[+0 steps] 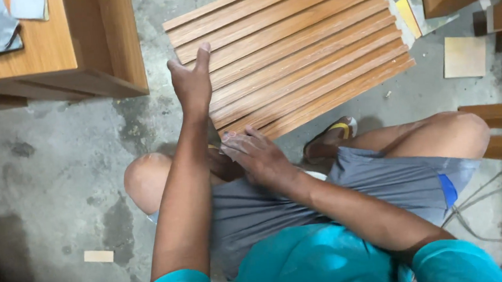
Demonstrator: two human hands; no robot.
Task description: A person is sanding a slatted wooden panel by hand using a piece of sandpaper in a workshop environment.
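1. Left of the fluted wooden panel (292, 53), a wooden cabinet (79, 47) stands, with bare concrete floor (59, 172) between them.
2. The left hand (192, 83) lies flat, fingers together, on the panel's left edge.
3. The right hand (258, 155) presses spread fingers on the panel's near edge.
4. Right of the panel lie wood pieces (497, 124) and a tile (464, 56).
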